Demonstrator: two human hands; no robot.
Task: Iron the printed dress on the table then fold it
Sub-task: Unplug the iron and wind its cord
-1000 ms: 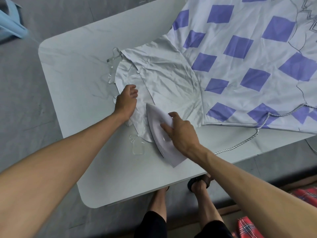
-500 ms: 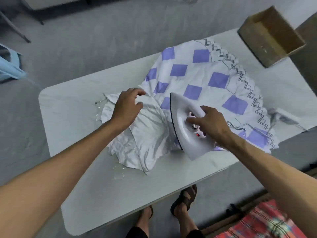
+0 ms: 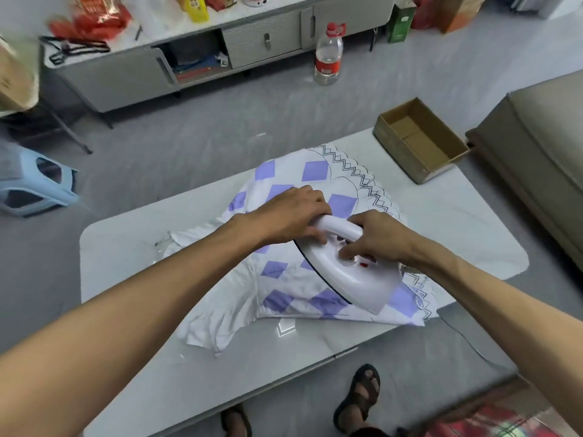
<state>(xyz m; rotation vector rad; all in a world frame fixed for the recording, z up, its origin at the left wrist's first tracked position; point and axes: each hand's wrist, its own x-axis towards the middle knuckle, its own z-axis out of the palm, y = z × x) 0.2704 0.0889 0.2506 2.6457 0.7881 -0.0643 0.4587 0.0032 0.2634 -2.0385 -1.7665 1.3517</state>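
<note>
The white dress with purple squares (image 3: 284,288) lies crumpled across the middle of the grey table (image 3: 126,247). A white iron (image 3: 353,282) is tilted on its side above the right part of the dress, with its dark soleplate edge facing left. My left hand (image 3: 290,216) grips the far end of the iron's handle. My right hand (image 3: 378,238) has its fingertips curled onto the dial on the iron's body, beside a red light. The plain white top of the dress hangs toward the near left table edge.
An open cardboard box (image 3: 416,140) stands on the table's far right corner. The iron's cord (image 3: 467,342) trails off the near right edge. A sofa (image 3: 542,171) is at the right, a blue stool (image 3: 34,184) at the left, and a bottle (image 3: 328,55) on the floor by a cabinet.
My left hand left the dress and took the iron's handle. My right hand slid from the handle to the dial. The iron rose off the cloth and tilted.
</note>
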